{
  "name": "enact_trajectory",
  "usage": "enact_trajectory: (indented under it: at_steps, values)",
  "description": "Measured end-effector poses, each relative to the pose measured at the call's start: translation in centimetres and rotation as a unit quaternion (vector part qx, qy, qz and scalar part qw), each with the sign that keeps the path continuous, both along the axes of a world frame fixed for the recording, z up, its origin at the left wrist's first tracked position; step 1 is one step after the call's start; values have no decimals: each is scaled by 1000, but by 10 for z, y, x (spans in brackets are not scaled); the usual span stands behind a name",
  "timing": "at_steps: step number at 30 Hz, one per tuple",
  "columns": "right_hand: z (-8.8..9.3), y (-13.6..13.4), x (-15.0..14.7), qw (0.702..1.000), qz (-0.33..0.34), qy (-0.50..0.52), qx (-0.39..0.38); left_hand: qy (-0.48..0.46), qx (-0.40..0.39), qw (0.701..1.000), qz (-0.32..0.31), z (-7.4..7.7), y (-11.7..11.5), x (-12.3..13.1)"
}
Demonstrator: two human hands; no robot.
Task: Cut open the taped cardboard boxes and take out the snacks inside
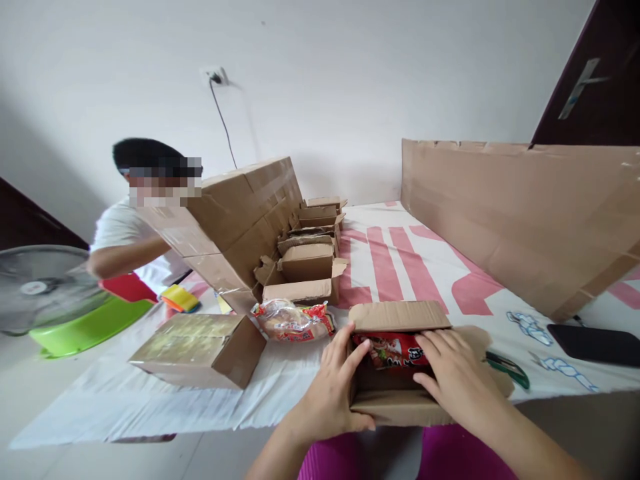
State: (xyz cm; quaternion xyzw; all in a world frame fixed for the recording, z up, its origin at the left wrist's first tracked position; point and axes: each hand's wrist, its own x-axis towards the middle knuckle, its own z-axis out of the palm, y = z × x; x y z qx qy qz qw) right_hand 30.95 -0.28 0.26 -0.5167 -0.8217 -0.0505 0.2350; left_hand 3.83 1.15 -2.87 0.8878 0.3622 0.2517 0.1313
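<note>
An open cardboard box (pixel 400 407) stands at the table's near edge in front of me, its far flap raised. Inside lies a red printed food packet (pixel 393 350), against the far wall. My left hand (pixel 340 380) is wrapped round the box's left side, thumb at the near side and a fingertip by the packet's left end. My right hand (pixel 450 367) reaches over the right side, fingers closed on the packet's right end, which they partly hide. A clear and red plastic packet (pixel 293 320) lies beyond my left hand, beside a taped box (pixel 200 350).
Several open small boxes (pixel 305 267) line a tall cardboard partition (pixel 240 220). To the right are a green-handled cutter (pixel 507 369), a black phone (pixel 597 343) and a large cardboard panel (pixel 520 213). A co-worker (pixel 130 233) sits behind the partition, near a fan (pixel 37 287).
</note>
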Motion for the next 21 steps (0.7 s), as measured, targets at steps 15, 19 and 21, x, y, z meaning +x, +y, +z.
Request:
enact_trajectory:
  at_steps: [15,19,21]
  values:
    - [-2,8,21,988,64,99,96,-72,11,997,18,-5,4,-4]
    - [-1,-2,46,960,-11,268,84,-70,-19,997,32,-5,10,-5]
    - [-6,-8,55,937,-79,336,56,-53,-35,997,35,-5,13,-3]
